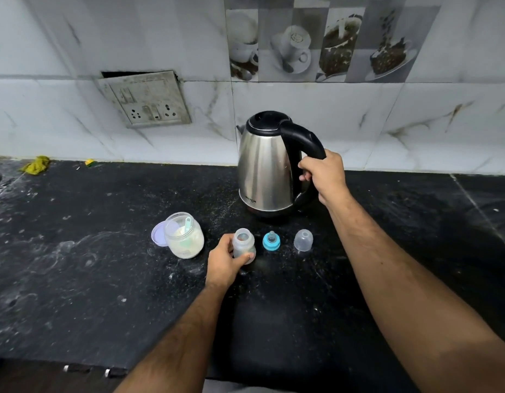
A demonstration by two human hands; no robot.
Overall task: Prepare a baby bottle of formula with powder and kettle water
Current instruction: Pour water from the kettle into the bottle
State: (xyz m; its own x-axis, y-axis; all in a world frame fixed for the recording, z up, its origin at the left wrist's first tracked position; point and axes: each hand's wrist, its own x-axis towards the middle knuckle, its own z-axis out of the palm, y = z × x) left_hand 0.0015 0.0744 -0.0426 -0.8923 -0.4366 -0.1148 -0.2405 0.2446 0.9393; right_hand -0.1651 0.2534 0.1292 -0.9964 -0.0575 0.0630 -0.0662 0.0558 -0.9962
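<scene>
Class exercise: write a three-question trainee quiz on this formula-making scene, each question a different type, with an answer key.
1. True or false: the left hand grips the bottle.
2. The right hand holds the kettle by its: A lid, B handle, C spout.
3. Fill in: between bottle and clear cap sits the blue-ringed ____.

Key: 1 true; 2 B; 3 teat.

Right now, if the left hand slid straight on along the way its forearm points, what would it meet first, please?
Beyond the bottle the left hand grips, probably the kettle; depth is unclear, so it might pass the base.
</scene>
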